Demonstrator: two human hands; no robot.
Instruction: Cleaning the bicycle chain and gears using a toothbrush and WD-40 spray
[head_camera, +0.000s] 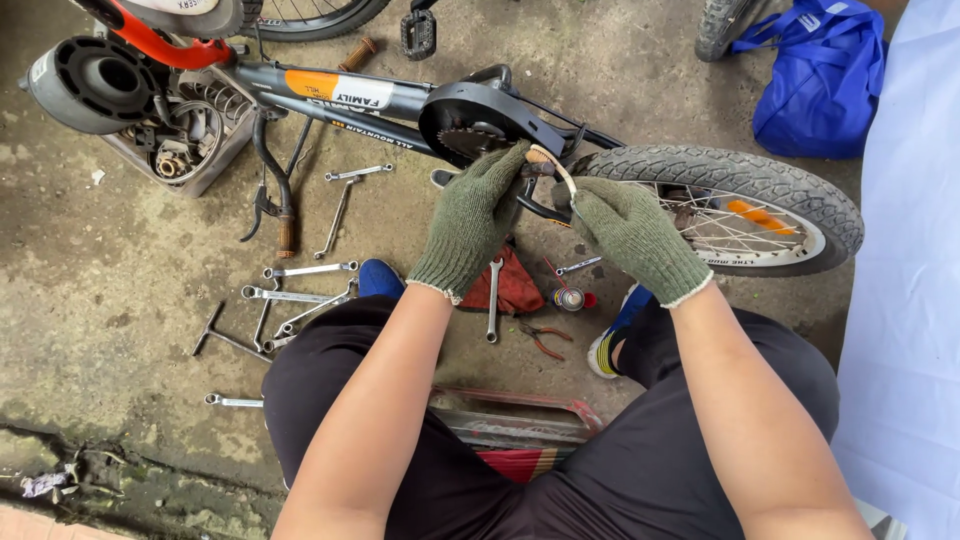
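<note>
Over on the left you've got a grey crate of parts (185, 150) sitting on the concrete floor (100, 270), and a bunch of wrenches (300, 295) lying scattered just right of it. Your left hand (470, 220), in a green knit glove, is clenching around the black crank arm (535, 200) right by the chainguard (480, 115) of the small grey bike (330, 95), which is lying on its side. Your right hand (630, 235), gloved too, is gripping the same crank spot from the other side, next to the rear tire (740, 175). A red rag (515, 285), a small spray can (572, 298) and pliers (545, 338) are lying below your hands. A blue bag (820, 80) is sitting far right.
</note>
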